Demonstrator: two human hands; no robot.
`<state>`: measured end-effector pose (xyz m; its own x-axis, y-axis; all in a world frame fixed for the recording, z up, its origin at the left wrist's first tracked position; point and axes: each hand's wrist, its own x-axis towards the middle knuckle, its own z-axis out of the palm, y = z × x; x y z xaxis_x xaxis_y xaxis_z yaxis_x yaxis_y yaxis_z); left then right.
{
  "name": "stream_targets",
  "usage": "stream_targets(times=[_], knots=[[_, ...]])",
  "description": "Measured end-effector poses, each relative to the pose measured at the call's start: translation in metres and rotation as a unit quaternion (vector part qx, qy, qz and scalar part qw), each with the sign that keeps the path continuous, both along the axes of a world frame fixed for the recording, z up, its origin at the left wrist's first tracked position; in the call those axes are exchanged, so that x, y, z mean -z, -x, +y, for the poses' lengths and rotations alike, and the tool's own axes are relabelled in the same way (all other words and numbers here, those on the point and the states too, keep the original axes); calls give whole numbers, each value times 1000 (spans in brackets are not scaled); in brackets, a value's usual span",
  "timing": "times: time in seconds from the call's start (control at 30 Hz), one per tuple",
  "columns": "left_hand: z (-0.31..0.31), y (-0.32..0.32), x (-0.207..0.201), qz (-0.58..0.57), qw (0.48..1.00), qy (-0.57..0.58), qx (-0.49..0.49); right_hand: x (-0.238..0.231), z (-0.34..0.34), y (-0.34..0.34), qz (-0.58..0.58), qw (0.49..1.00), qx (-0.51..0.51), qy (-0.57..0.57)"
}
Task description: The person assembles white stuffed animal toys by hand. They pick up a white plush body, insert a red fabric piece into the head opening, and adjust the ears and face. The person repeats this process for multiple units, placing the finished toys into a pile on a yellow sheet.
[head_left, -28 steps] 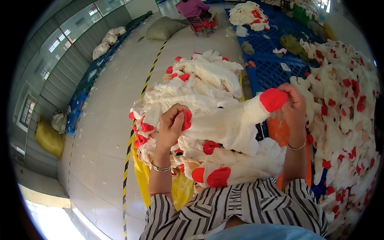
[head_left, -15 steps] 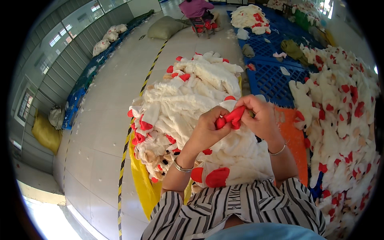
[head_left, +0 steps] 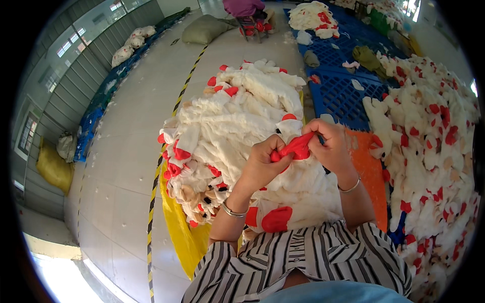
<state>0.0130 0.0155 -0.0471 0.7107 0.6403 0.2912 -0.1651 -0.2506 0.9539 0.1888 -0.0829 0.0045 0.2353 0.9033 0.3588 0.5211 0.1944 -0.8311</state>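
Between my two hands a piece of red fabric (head_left: 298, 147) is stretched out and bunched up. My left hand (head_left: 266, 160) grips its left end, fingers curled around it. The right end is pinched by my right hand (head_left: 328, 144), thumb and fingers together. Whether the red piece belongs to a larger plush skin cannot be made out. Under and beyond both hands lies a big heap of white plush skins (head_left: 237, 121) with red patches. Close to my body, one white piece shows a large red oval (head_left: 277, 218).
A yellow sheet (head_left: 184, 237) lies under the heap's left side. To the right are an orange mat (head_left: 368, 177), blue pallets (head_left: 343, 101) and another plush pile (head_left: 429, 151). Farther off, a person in purple (head_left: 244, 7) sits near a large sack (head_left: 206, 29).
The red fabric is pulled wider and flatter between my hands, where before it was more twisted and bunched. Both hands keep their grip; the view has shifted slightly.
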Motion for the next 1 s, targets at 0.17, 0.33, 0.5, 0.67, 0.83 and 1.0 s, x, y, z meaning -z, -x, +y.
stream_targets(times=[0.17, 0.33, 0.5, 0.67, 0.83, 1.0], knots=[[2, 2, -3, 29, 995, -53, 83, 12, 15, -4, 71, 979, -60, -182], [0, 10, -7, -7, 998, 0, 69, 4, 17, 4, 138, 968, -102, -184], [6, 15, -4, -54, 994, 59, 68, -22, 14, 24, 40, 986, -101, -130], [31, 38, -16, -97, 995, -30, -19, -30, 5, -24, -163, 986, -23, 11], [90, 81, -36, -260, 911, -83, -308, -53, -33, -130, 21, 925, 294, -239], [106, 85, -101, -292, 932, 10, -214, -106, -33, -145, 378, 839, 212, -328]])
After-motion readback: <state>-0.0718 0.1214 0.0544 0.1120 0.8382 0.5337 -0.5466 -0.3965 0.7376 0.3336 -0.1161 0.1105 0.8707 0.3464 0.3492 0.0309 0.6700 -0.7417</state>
